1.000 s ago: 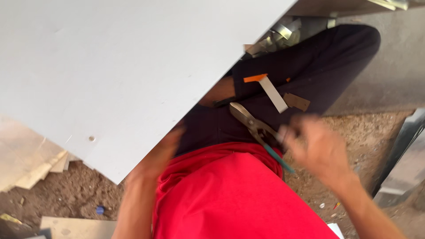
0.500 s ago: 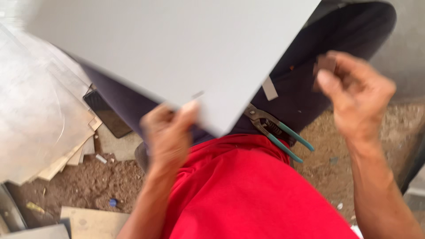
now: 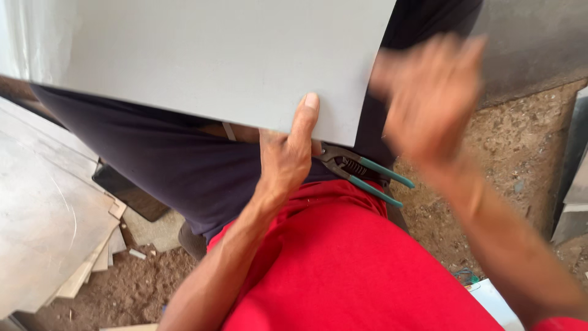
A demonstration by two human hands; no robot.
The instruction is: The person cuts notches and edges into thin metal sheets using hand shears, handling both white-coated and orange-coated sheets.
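Observation:
A large flat grey sheet (image 3: 208, 58) fills the top of the view, lying over my lap. My left hand (image 3: 288, 156) grips its near edge, thumb on top and fingers underneath. My right hand (image 3: 432, 92) is blurred, raised beside the sheet's right edge with fingers spread and nothing in it. Snips with teal handles (image 3: 361, 171) rest on my dark trousers, just right of my left hand and partly under the sheet.
Stacked metal sheets and wood offcuts (image 3: 49, 214) lie at the left. A dark flat object (image 3: 131, 196) sits beside them. Bare dirt ground (image 3: 502, 165) runs to the right, with a grey panel (image 3: 572, 196) at the edge.
The grey sheet has swung so its near edge runs more level. My left hand stays gripping it. My right hand moved left toward the sheet's right edge and opened.

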